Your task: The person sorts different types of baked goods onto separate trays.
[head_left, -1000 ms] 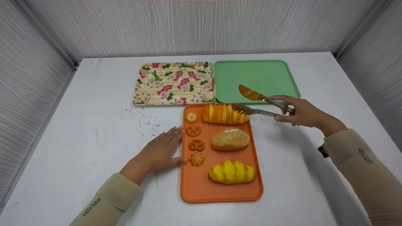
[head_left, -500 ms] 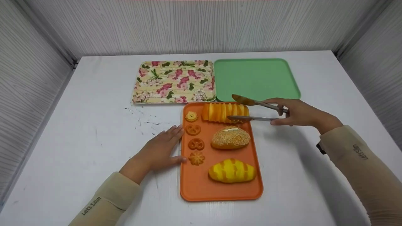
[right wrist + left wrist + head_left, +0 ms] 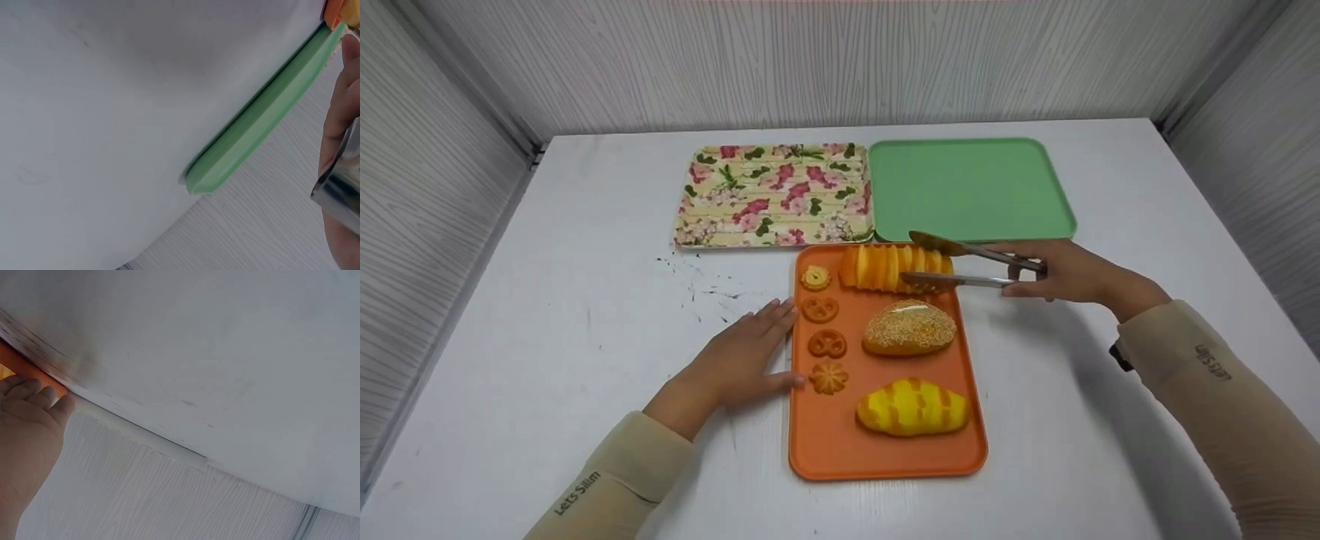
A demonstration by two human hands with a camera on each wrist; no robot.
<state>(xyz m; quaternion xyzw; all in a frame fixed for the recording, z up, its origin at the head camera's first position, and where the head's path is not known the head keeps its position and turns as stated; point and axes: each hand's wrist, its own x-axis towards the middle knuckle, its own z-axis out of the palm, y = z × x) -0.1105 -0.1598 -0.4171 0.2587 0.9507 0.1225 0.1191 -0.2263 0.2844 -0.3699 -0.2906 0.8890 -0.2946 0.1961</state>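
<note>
My right hand [image 3: 1069,271] grips a pair of metal tongs [image 3: 986,255], whose arms are spread over the sliced bread loaf [image 3: 877,268] at the far end of the orange tray [image 3: 885,461]. One tong arm lies along the loaf's near side, the other by its far side; contact is unclear. My left hand [image 3: 735,360] rests with straight fingers against the tray's left edge. Nearer on the tray are a sesame bun [image 3: 910,328] and a yellow striped bread [image 3: 913,407]. The right wrist view shows the tongs' metal end [image 3: 340,191] in the hand.
Several small biscuits, among them a pretzel-shaped one [image 3: 828,343], line the orange tray's left side. Behind it a floral tray [image 3: 776,196] and a green tray [image 3: 971,191] lie side by side on the white table [image 3: 547,300]. Panelled walls stand around the table.
The right hand has brought the tongs down and nearer, with the arms now spread around the sliced loaf. My left hand has stayed at the tray's edge.
</note>
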